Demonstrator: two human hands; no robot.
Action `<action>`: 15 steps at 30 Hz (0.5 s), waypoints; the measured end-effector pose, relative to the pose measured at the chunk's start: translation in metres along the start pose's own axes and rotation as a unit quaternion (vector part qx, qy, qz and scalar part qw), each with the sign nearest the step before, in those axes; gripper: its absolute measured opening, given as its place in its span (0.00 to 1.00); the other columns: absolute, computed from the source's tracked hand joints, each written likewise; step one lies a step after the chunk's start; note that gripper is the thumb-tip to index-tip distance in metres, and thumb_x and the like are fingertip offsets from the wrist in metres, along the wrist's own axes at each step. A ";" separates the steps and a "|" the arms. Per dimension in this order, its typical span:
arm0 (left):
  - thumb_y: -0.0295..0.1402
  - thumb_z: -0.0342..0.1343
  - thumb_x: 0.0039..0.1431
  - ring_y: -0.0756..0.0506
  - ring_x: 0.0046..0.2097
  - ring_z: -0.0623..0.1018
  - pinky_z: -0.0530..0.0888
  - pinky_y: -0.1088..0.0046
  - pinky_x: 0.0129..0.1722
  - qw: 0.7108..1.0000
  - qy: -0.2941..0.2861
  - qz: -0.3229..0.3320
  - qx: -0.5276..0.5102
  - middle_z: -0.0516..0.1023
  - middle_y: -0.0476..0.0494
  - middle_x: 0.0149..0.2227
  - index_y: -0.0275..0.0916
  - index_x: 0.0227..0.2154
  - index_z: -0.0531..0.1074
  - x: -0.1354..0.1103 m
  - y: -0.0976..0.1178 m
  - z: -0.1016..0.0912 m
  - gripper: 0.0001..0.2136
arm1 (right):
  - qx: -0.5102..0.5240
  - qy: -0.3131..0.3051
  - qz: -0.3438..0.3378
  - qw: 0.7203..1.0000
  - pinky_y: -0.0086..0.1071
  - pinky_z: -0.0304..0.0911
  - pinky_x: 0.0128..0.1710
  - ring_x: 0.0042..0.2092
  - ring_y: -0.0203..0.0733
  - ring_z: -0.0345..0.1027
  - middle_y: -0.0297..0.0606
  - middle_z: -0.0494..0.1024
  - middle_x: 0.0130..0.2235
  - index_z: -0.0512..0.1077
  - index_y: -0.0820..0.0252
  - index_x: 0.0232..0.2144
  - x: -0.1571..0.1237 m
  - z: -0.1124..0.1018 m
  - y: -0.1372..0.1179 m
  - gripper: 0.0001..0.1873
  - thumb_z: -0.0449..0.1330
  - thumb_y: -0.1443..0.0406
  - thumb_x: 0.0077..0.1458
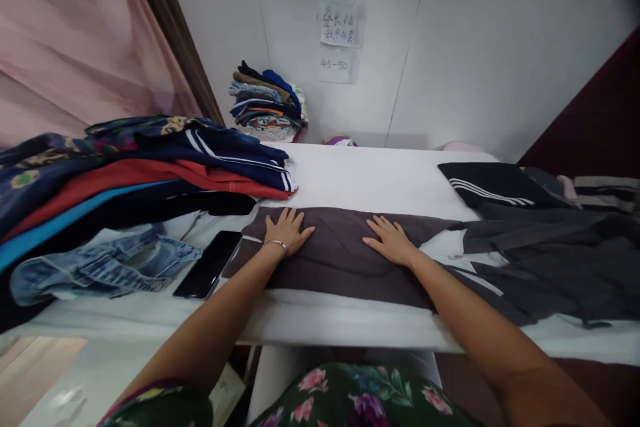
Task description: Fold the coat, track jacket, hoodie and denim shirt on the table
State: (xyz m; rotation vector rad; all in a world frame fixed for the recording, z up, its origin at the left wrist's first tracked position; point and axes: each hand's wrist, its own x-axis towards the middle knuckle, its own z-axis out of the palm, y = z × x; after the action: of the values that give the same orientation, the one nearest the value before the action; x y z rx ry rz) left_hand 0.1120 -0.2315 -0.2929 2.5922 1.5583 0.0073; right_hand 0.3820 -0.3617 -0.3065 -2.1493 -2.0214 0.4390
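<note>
A dark grey-brown garment (pixel 345 253), which looks like a pair of trousers, lies flat across the white-covered table (pixel 370 177) in front of me. My left hand (pixel 287 233) presses on its left part with the fingers spread, a bracelet around the wrist. Toward its right part rests my right hand (pixel 393 240), palm down and fingers apart. Neither hand grips anything. To the left of my left hand lies a black phone (pixel 207 267). Farther right, dark grey clothing (pixel 565 260) is bunched loosely on the table.
At the left sits a pile of clothes (pixel 165 173), with denim (pixel 115 260) in front of it. A folded stack (pixel 267 100) stands at the back. Folded black clothing with white stripes (pixel 495 187) lies at the back right. Handwritten paper signs (pixel 341 27) hang on the wall.
</note>
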 end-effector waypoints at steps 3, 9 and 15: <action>0.54 0.38 0.62 0.32 0.68 0.48 0.45 0.35 0.61 1.000 -0.007 0.000 0.016 0.52 0.38 0.68 0.43 0.63 0.59 0.002 -0.003 0.003 0.31 | 0.009 -0.006 -0.006 1.000 0.56 0.37 0.65 0.69 0.52 0.37 0.44 0.48 0.69 0.52 0.56 0.66 -0.002 -0.001 0.005 0.39 0.41 0.42 0.60; 0.53 0.35 0.63 0.34 0.69 0.48 0.48 0.35 0.60 0.999 -0.016 -0.004 0.052 0.51 0.39 0.68 0.44 0.64 0.57 -0.001 0.000 -0.002 0.31 | 0.000 -0.009 0.002 1.000 0.54 0.35 0.66 0.69 0.51 0.37 0.41 0.49 0.68 0.56 0.55 0.64 -0.005 -0.013 0.037 0.38 0.39 0.42 0.61; 0.51 0.32 0.63 0.34 0.69 0.48 0.52 0.34 0.58 0.996 -0.026 0.001 0.081 0.49 0.38 0.69 0.41 0.64 0.56 0.006 -0.003 -0.003 0.32 | -0.038 0.033 0.057 0.997 0.51 0.36 0.66 0.69 0.51 0.38 0.42 0.49 0.68 0.57 0.57 0.64 -0.025 -0.015 0.058 0.34 0.40 0.46 0.63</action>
State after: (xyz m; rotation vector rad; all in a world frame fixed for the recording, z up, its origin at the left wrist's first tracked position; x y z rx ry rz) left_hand 0.1122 -0.2251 -0.2907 2.6917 1.6003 -0.1925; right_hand 0.4407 -0.3894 -0.3074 -2.2991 -1.9171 0.3057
